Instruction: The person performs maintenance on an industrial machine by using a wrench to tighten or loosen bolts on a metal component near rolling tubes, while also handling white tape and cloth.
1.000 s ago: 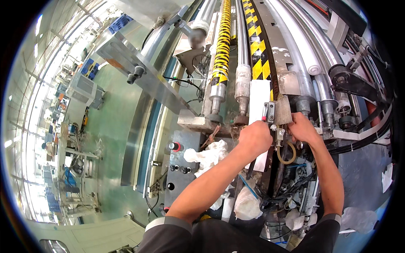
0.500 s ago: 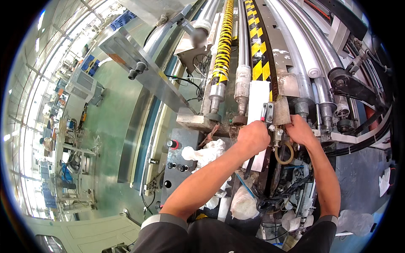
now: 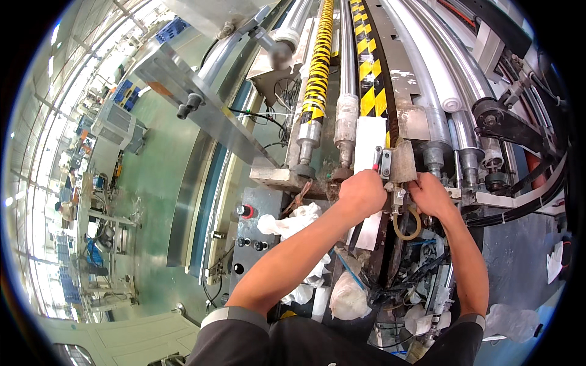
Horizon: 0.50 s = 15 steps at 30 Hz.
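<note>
My left hand (image 3: 363, 193) is closed in a fist beside a small bolted metal block (image 3: 386, 163) at the end of the machine. A slim tool (image 3: 354, 236) with a black lower part and a red part shows below and above that fist. My right hand (image 3: 430, 194) has its fingers curled against the lower right edge of a worn, tan metal plate (image 3: 403, 161); its fingertips are hidden. Between the hands sit a metal fitting (image 3: 398, 196) and a looped yellowish hose (image 3: 417, 227). Behind my left hand lies a long white strip (image 3: 370, 140).
Long rollers, one wrapped in yellow-black tape (image 3: 317, 79) and one white (image 3: 441, 79), run away from me. Left of my forearm are a grey control box (image 3: 256, 207) and crumpled white cloth (image 3: 293, 221). Tangled cables (image 3: 412, 274) lie below my hands. A metal arm (image 3: 207, 110) juts out left.
The whole view has shifted slightly left. Both hands keep the same places at the block and plate, with no clear change of grip.
</note>
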### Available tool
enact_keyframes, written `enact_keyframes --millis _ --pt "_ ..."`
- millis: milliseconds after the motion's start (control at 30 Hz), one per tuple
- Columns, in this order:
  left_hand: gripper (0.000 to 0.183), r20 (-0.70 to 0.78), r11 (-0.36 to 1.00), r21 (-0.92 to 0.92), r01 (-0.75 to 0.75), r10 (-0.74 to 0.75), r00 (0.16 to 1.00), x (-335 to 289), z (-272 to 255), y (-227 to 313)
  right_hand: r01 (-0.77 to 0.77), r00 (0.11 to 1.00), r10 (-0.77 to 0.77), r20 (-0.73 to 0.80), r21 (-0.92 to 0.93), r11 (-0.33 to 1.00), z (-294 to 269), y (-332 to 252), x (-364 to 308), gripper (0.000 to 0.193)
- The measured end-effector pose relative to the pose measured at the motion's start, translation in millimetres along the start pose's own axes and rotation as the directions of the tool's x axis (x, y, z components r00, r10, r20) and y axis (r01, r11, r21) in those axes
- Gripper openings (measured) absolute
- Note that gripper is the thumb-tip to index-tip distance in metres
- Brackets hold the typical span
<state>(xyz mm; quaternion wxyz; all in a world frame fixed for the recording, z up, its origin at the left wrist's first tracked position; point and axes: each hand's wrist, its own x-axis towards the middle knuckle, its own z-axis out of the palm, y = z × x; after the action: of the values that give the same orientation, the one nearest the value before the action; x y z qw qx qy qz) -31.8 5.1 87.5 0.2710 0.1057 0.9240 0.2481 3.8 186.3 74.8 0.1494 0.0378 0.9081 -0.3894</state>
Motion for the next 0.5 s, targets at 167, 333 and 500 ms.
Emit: enact_keyframes --millis 167,333,500 --pt "0.029 -0.148 0.978 0.124 -0.165 0.183 0.972 1.1 10.6 2.9 -0.022 1.000 0.025 -0.020 0.123 0.992 -18.4 -0.8 -6.3 0.026" --pt "0.036 -0.075 0.999 0.034 -0.031 0.033 0.997 9.5 9.7 4.9 -0.031 0.978 0.029 0.207 0.010 0.999 -35.7 13.2 26.5 0.020" --pt "0.034 -0.038 0.999 -0.028 -0.034 0.033 0.999 7.1 14.0 0.7 -0.238 0.897 0.149 0.416 0.171 0.956 -61.9 8.6 53.7 0.013"
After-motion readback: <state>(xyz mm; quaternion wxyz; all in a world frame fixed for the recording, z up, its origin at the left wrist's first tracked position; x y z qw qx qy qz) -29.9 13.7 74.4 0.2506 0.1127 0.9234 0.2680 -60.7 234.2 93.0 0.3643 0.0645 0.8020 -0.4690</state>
